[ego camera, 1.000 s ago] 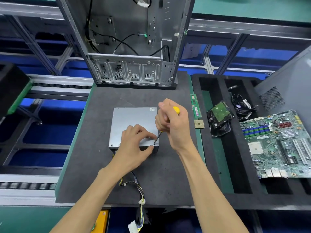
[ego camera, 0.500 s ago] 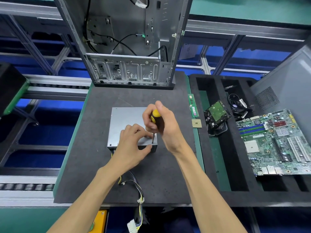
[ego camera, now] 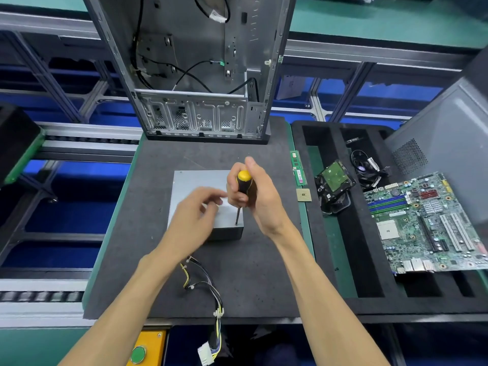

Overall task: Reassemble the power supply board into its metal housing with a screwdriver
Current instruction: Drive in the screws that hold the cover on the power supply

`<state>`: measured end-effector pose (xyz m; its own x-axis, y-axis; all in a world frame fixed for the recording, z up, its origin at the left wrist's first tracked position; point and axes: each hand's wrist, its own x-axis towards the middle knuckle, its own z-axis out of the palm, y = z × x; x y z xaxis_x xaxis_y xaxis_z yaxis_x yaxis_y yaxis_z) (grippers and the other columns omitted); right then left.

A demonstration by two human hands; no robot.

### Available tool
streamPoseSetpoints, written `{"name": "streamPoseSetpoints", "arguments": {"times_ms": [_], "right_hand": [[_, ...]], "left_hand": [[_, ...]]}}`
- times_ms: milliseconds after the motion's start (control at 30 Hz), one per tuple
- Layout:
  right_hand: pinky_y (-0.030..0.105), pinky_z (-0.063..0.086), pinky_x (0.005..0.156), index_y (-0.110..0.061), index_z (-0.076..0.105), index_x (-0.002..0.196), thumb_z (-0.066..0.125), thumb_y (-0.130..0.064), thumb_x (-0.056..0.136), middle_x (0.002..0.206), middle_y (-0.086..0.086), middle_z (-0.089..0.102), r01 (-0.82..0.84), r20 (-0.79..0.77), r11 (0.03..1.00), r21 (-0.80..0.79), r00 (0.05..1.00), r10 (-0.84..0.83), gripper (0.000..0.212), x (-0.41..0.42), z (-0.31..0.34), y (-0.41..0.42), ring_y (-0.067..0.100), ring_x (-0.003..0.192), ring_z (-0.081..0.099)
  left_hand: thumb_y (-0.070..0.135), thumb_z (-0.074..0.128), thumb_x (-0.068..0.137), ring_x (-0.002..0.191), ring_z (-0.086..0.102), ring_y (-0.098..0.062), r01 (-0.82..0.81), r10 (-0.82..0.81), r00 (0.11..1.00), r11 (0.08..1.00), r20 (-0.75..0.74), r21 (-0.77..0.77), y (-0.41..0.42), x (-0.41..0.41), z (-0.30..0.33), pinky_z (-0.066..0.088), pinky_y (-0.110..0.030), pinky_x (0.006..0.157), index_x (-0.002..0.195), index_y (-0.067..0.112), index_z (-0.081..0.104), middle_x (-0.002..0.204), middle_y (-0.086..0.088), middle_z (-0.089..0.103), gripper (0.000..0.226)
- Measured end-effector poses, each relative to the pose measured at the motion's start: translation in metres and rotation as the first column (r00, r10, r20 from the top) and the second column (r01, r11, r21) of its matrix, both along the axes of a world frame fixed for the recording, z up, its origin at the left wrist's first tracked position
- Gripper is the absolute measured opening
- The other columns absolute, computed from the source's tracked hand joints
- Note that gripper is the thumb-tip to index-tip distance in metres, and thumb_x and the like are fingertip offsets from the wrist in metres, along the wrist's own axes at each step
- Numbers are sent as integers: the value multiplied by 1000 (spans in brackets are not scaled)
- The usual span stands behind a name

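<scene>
From my head camera: my right hand [ego camera: 257, 196] wraps its fingers round the black handle of the yellow-capped screwdriver [ego camera: 241, 192], held nearly upright, tip down at the near right corner of the metal housing [ego camera: 195, 186]. The housing sits flat on the grey mat [ego camera: 163, 233], its wire bundle [ego camera: 208, 289] trailing toward me. My left hand [ego camera: 192, 220] hovers over the housing, fingers loosely spread and holding nothing; whether it touches the lid I cannot tell.

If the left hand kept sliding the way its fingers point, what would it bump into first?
Most likely the right hand gripping the screwdriver; the left hand has its fingers aimed toward it above the metal housing, though depth is hard to judge.
</scene>
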<state>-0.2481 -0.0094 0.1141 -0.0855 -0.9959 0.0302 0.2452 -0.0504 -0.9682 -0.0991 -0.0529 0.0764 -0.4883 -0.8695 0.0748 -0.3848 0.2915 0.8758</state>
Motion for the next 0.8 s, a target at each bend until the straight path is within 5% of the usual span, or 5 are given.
{"name": "streamPoseSetpoints", "arguments": {"times_ms": [167, 300, 467, 600, 800], "right_hand": [[28, 20, 53, -20, 47, 61, 29, -73, 92, 55, -5, 27, -23, 2, 999, 39, 1000, 23, 64, 1, 6, 1, 14, 52, 23], [24, 23, 50, -27, 46, 54, 10, -79, 89, 52, -10, 34, -25, 48, 996, 87, 999, 21, 73, 2, 9, 2, 13, 52, 25], [22, 33, 52, -26, 60, 62, 18, -62, 98, 61, -5, 51, -52, 113, 995, 89, 993, 42, 66, -2, 3, 4, 10, 52, 36], [29, 40, 71, -32, 69, 70, 30, -40, 94, 80, -6, 62, 44, -33, 999, 26, 999, -43, 47, -5, -16, 10, 7, 73, 53], [25, 45, 71, -52, 66, 78, 44, -16, 86, 81, -15, 59, 156, -534, 987, 34, 838, -114, 42, -12, -44, 25, 10, 72, 51]], "left_hand": [[36, 47, 98, 93, 63, -13, 82, -109, 980, 983, -167, -163, -1, 4, 80, 50, -29, 83, 119, 29, 63, 102, 7, 63, 27], [10, 63, 94, 114, 56, -19, 379, -383, 922, 872, 51, -310, 9, 0, 111, 44, -17, 89, 132, 26, 63, 122, 6, 56, 41], [-5, 66, 89, 90, 50, -12, 409, -348, 911, 834, 223, -370, 9, -9, 108, 40, -15, 86, 121, 18, 71, 108, 5, 64, 40], [17, 76, 85, 73, 54, -9, 341, -272, 934, 870, 231, -357, 2, -12, 104, 49, -31, 73, 98, 18, 71, 85, 6, 57, 14], [59, 65, 80, 56, 50, -17, 182, 31, 916, 857, 400, -483, 0, -19, 101, 38, -33, 53, 76, 22, 41, 53, 8, 45, 44]]}}
